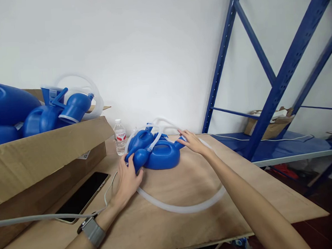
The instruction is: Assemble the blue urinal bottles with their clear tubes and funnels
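1. Left hand (129,178): fingers curled around the blue bent funnel (140,158); a light hold should suffice.
2. Blue bottle (162,158): on the table (194,234), between the hands; best kept steady, hose (184,209) unkinked.
3. Right hand (194,141): fingertips at the bottle's neck (179,143); grip or touch, cannot tell.

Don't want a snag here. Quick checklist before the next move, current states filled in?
1. Left hand touching the blue elbow funnel: ok, fingers and thumb on it.
2. Right hand firm on the neck of the blue plastic jug: cannot tell; fingers are at the neck, grip unclear.
3. Translucent hose clear of the arms: not ok, its loop runs up to the right forearm in this view.
4. Water bottle upright and capped: ok.
5. Phone clear of the cable: not ok, the cable crosses over its near end.
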Demonstrator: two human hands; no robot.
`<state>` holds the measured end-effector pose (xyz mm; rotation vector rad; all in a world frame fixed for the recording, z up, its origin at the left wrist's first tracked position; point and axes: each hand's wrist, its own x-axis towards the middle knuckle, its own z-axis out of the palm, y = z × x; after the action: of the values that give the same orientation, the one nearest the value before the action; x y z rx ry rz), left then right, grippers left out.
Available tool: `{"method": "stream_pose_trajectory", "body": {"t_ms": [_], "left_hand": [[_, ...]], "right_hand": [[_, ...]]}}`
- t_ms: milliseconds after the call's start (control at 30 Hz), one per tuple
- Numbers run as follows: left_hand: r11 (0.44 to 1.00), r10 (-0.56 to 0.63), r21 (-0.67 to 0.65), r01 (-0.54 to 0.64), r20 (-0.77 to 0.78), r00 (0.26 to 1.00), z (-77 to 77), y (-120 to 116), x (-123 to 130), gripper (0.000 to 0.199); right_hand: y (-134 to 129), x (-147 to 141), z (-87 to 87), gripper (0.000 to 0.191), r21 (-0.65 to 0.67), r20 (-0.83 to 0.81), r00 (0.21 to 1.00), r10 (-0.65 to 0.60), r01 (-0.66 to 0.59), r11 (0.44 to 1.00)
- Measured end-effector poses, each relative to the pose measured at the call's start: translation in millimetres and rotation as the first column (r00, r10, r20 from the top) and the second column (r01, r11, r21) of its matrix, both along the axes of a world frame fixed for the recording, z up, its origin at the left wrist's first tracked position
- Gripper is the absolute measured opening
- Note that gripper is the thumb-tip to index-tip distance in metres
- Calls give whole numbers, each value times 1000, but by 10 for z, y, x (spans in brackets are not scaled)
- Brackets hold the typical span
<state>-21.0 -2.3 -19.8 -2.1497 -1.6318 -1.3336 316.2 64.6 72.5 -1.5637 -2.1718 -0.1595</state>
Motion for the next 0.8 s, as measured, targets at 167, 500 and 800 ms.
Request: {"method": "stream_pose_trajectory", "body": {"t_ms": [167,500,800], "left_hand": [[1000,-9,3,9,6,1000,-2,-6,9,62],[999,-35,-4,35,19,999,9,-19,8,62],[999,-26,-31,27,12,1000,8,-19,11,62]], "right_hand": [[7,-53,-280,63,170,-171,985,-4,34,985],[145,-137,-198,104,68,-588,802,-110,184,981],[119,24,354,54,-386,-243,932,-270,163,908]]}}
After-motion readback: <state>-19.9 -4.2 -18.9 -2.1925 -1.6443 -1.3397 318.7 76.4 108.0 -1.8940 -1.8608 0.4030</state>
